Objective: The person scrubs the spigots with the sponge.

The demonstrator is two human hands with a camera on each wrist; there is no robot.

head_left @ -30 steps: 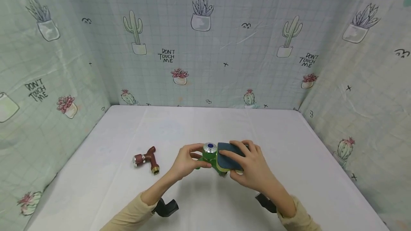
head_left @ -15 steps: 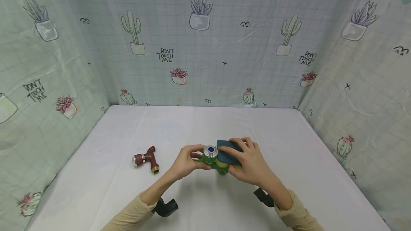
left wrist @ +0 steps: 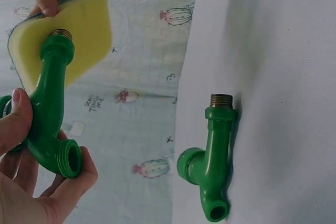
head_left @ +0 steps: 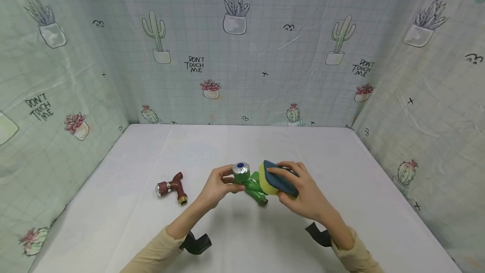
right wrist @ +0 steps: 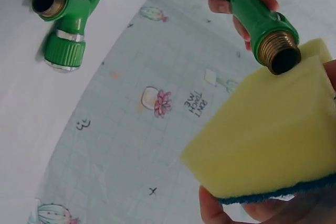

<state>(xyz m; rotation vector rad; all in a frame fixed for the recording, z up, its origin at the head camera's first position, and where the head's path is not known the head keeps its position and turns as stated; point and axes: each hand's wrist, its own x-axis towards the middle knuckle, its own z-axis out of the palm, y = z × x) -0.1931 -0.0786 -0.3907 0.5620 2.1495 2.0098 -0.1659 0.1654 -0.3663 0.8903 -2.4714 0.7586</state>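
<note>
My left hand (head_left: pixel 217 186) grips a green faucet (left wrist: pixel 50 98) near its knob end, lifted above the table. Its brass threaded end faces the sponge. In my right hand (head_left: pixel 303 191) is a yellow sponge (right wrist: pixel 262 135) with a dark blue scouring side, the fingers on the blue side. The yellow face stands at the faucet's threaded end; whether they touch I cannot tell. A second green faucet (left wrist: pixel 215 156) lies on the table below, partly hidden in the head view by the held one.
A dark red faucet (head_left: pixel 174 188) with a brass end lies on the white table (head_left: pixel 212 151) to the left. Curtain walls (head_left: pixel 242 75) printed with cacti enclose the back and sides. Black curved pieces (head_left: pixel 195 244) show by both wrists.
The sponge has tilted and shifted right, uncovering more of the held faucet. My left hand has moved slightly up and left with the faucet, so more of the green below shows.
</note>
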